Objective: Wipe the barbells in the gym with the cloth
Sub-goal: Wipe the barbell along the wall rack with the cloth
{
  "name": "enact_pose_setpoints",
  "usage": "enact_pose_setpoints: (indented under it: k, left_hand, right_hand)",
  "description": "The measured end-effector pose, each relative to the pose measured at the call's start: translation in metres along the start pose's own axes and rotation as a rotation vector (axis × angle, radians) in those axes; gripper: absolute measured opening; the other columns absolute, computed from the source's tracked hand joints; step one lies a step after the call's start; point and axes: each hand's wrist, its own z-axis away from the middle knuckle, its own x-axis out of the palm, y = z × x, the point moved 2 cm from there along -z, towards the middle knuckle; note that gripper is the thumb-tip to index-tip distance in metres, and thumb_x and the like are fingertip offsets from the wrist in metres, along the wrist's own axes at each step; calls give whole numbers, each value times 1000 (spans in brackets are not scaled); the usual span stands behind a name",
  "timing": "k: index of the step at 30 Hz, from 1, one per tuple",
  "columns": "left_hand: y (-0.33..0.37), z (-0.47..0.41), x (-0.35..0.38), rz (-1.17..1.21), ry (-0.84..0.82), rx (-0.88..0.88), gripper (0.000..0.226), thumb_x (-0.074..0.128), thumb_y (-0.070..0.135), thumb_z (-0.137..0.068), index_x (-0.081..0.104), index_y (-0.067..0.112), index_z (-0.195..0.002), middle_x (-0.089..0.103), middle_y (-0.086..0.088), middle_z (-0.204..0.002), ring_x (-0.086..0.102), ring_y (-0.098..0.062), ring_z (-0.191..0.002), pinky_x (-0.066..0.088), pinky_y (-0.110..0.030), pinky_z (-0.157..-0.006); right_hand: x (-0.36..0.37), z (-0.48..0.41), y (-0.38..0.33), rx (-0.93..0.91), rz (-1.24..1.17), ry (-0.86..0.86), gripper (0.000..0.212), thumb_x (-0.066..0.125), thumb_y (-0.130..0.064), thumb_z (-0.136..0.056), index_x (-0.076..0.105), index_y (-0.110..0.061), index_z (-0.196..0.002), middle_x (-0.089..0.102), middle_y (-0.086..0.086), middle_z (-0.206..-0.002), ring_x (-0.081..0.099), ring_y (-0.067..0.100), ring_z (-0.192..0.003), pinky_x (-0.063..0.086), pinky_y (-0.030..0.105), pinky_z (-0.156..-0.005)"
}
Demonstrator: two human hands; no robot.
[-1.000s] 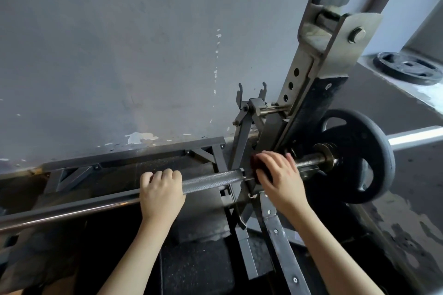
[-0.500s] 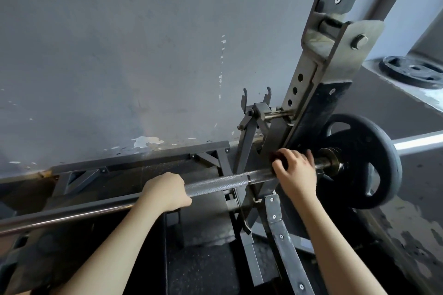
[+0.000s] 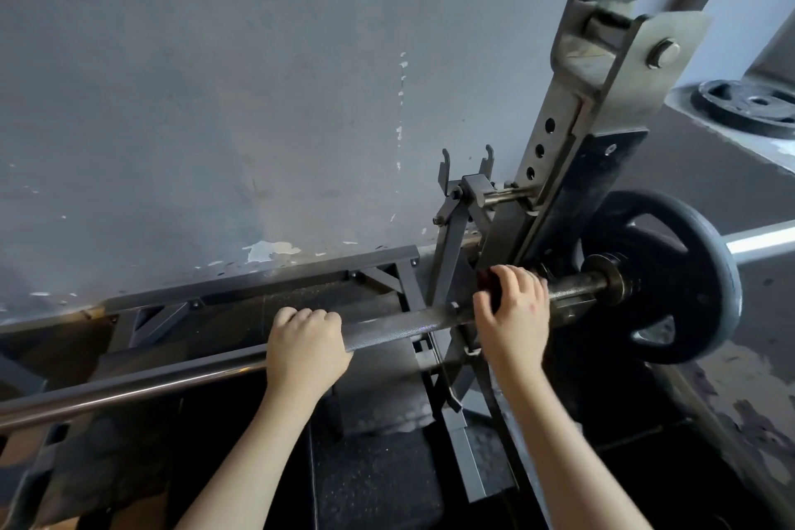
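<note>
Barbell (image 3: pixel 395 325) ran from lower left to centre right of frame. Left hand (image 3: pixel 305 351) curled round its knurled shaft — right hand (image 3: pixel 514 314) gripped a dark red cloth (image 3: pixel 485 284) wrapped on it, near the plate (image 3: pixel 688 271).

— Where were the hands?
— The left hand (image 3: pixel 306 351) gripped the barbell (image 3: pixel 400 325) on its knurled stretch. The right hand (image 3: pixel 514 314) curled over it with a dark red cloth (image 3: pixel 488 286), just beside the rack upright (image 3: pixel 602 120).
— And the load?
— A black weight plate (image 3: pixel 671 271) sat right of that hand.
</note>
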Motion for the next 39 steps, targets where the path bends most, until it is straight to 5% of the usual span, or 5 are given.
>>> enact_pose_setpoints:
  k: [8, 12, 18, 33, 39]
  left_hand:
    - [6, 6, 11, -44, 151, -43, 32, 82, 8, -44, 51, 12, -55, 50, -5, -53, 52, -29, -50, 36, -36, -63]
    - [0, -4, -3, 19, -105, -7, 27, 75, 36, -68, 61, 20, -85, 63, 3, -85, 64, -22, -84, 41, -35, -76]
    - [-22, -21, -12, 247, -664, -149, 28, 63, 37, -72, 64, 16, -90, 63, 2, -89, 64, -21, -86, 43, -26, -64]
    - [-11, -2, -10, -90, -172, -24, 26, 51, 44, -87, 67, 24, -95, 68, 5, -92, 62, -17, -90, 35, -29, -86]
    - [-10, 6, -2, 0, 45, -44, 36, 90, 24, -39, 57, 12, -50, 54, -2, -49, 55, -26, -49, 43, -35, -63]
  right_hand:
    - [-17, 1, 14, -284, 78, -163, 46, 41, -39, -85, 64, -17, -118, 66, 1, -118, 58, 21, -114, 23, 45, -116]
    - [-9, -7, 3, 53, 7, -29, 44, 39, -37, -83, 66, -12, -107, 66, 7, -110, 55, 28, -109, 30, 49, -113]
    - [-11, 14, -9, -352, -88, -225, 46, 43, -37, -84, 65, -14, -117, 64, 1, -120, 55, 21, -115, 32, 42, -111]
    - [-5, 11, -13, -412, -22, -212, 45, 44, -39, -85, 65, -16, -118, 66, 0, -117, 59, 21, -110, 33, 39, -108]
    - [21, 31, -54, -75, -125, -51, 38, 44, -33, -82, 66, -12, -104, 64, 5, -109, 54, 29, -103, 38, 49, -101]
